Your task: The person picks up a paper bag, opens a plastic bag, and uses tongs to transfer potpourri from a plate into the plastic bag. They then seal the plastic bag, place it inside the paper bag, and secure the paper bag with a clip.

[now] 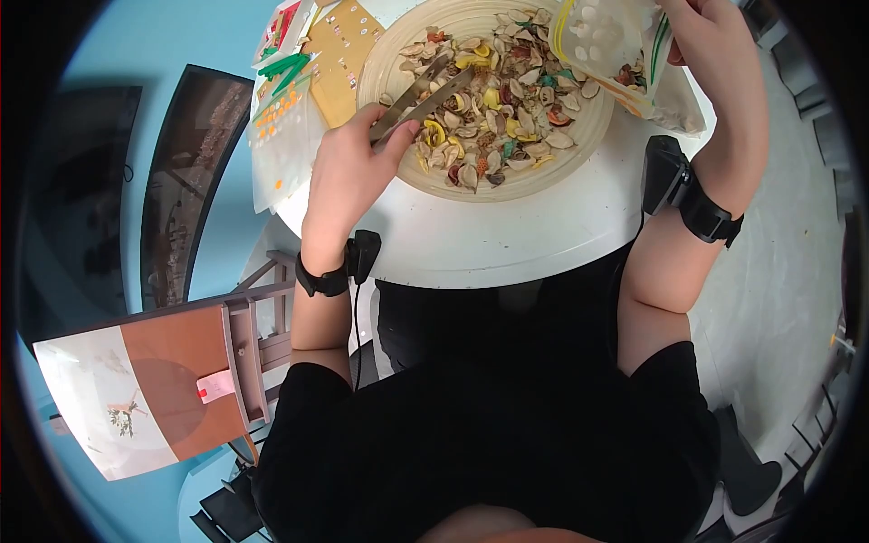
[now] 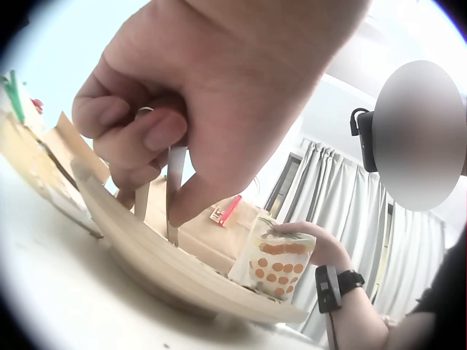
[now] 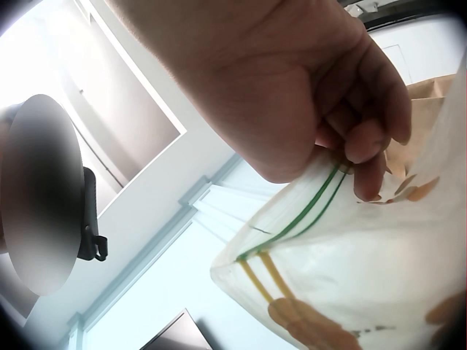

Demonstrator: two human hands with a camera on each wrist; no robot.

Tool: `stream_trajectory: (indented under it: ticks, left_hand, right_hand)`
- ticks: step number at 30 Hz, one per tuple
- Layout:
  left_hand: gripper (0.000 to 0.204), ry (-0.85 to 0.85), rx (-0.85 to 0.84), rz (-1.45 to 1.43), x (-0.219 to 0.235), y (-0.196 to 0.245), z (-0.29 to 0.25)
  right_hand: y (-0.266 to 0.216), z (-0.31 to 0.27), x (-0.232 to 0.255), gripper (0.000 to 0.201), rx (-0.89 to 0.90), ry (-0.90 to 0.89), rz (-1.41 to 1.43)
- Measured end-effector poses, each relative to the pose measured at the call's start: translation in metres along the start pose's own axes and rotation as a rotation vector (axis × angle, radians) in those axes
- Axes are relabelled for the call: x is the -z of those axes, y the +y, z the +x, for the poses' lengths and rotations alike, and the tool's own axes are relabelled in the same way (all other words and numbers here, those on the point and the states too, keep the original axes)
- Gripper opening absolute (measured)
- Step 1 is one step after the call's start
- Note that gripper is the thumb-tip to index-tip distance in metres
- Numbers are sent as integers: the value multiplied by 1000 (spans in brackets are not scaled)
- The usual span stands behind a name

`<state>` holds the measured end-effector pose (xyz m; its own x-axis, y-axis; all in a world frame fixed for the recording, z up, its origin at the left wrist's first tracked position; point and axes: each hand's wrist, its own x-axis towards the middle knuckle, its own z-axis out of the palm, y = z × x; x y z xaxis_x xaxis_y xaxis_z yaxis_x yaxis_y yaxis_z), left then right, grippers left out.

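Entry one, the plate: a wide, round, pale wooden-looking plate (image 1: 584, 149) on the white round worktop (image 1: 507, 244), set back from its near edge. I log a broad spread of mixed dried petals and pods (image 1: 507, 100) on it, cream, yellow, green and reddish-brown.

Entry two, the left hand (image 1: 355, 172): fingers and thumb closed round a pair of flat metal tongs (image 1: 442, 96). The tongs' arms stand apart, tips among the dried pieces; I cannot tell whether they touch any.

Entry three, the right hand (image 1: 720, 45): pinching the upper edge of a translucent zip bag with green and yellow seal stripes (image 3: 292, 226), which stands beside the plate, towards the worktop's right edge. A few dried pieces lie inside.

Entry four, near the worktop's left edge: a flat translucent bag with orange dots (image 1: 282, 136), green plastic pieces (image 1: 288, 65) and a golden-brown sheet (image 1: 348, 45).

Progress, by my judgement: bagging is begun but at an early stage. A small portion is in; most of the pieces remain on the plate, and the bag is unsealed.
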<state>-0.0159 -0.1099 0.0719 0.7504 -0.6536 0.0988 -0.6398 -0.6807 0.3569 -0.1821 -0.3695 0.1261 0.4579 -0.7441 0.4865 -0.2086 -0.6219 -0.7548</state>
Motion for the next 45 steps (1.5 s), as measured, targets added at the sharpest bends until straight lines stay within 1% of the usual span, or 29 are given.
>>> stream_trajectory:
  ticks: [3,6,9,12,15,16,19,21,23,24,27,28,30,31,32,34,37,38,41,43,44,45]
  left_hand:
    - [40,-22,-29,1,0,3,1]
    - [37,-31,-24,-22,-1,-2,1]
    - [32,-60,-16,7,5,2,-1]
    - [30,3,-47,-81,6,-3,-3]
    - [30,36,-61,-150,23,4,-2]
    - [30,94,-95,-202,28,10,-2]
    - [27,150,-221,-426,45,31,0]
    - [23,99,-242,-458,57,57,-1]
    - [21,53,-280,-499,58,76,0]
    - [21,48,-347,-387,55,77,7]
    - [25,-63,-252,-337,48,94,6]
    - [30,21,-281,-382,40,84,10]
    - [33,70,-212,-428,35,57,14]
    - [34,93,-180,-451,34,42,14]
    - [35,89,-116,-373,33,28,14]
    - [38,91,14,-219,28,4,11]
    - [42,114,-48,-18,11,-19,6]
    - [43,140,-73,52,8,-21,4]
    - [44,135,-133,4,5,-21,0]
    - [45,297,-276,75,9,-17,-1]
    - [45,381,-343,110,13,-14,-6]
    - [46,352,-371,-7,22,-3,-12]
  right_hand:
    - [2,2,2,31,2,-11,-6]
    - [1,1,-2,32,-2,15,-16]
    - [-2,0,-3,33,5,21,-28]
    - [-5,-1,-3,33,2,8,-29]
    - [-5,-2,-2,33,-12,4,-5]
    - [-4,0,-1,33,-30,-16,16]
    - [-2,7,5,33,-116,-112,92]
    - [-5,1,-1,34,-38,-45,38]
    - [-6,0,-4,34,6,-13,17]
    - [-5,0,-3,34,10,-13,22]
    - [-3,2,-2,33,-8,-12,48]
    - [-2,2,-1,33,-10,2,46]
    - [-3,2,1,33,-6,40,26]
    - [-1,3,5,33,-23,25,35]
    - [0,3,8,33,-41,10,45]
    - [3,11,19,33,-115,-105,120]
    - [-5,0,18,33,-19,-30,50]
    - [-8,-3,18,33,9,-11,28]
    - [-14,-9,25,33,36,6,14]
    - [-16,-13,36,33,6,-20,70]
    - [-26,-20,42,32,-11,-31,65]
    - [-41,-29,52,31,-24,-44,60]
